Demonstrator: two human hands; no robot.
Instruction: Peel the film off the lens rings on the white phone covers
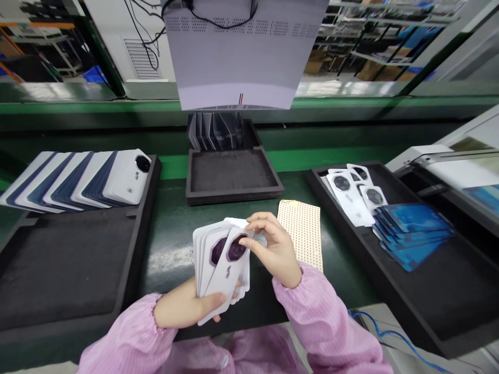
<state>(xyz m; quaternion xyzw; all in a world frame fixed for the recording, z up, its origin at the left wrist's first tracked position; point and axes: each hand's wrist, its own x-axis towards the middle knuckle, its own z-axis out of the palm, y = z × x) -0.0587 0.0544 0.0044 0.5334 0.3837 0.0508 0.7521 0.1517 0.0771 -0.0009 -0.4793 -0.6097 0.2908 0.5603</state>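
Observation:
A fanned stack of white phone back covers (213, 278) with dark camera windows is in my left hand (191, 305), the thumb lying across the front cover. My right hand (277, 252) pinches the upper corner of the frontmost cover, thumb beside its camera window and fingers over the top edge. That cover is tilted away from the others behind it. To the right of the stack, partly behind my right wrist, lies a yellow sheet with rows of red dots (300, 228).
At left, a black tray (74, 259) carries a leaning row of white and dark blue covers (78, 179). Behind my hands stands a black tray (234, 196) with dark panels (214, 132). The right tray (421, 291) holds white covers (349, 195) and blue panels (413, 234).

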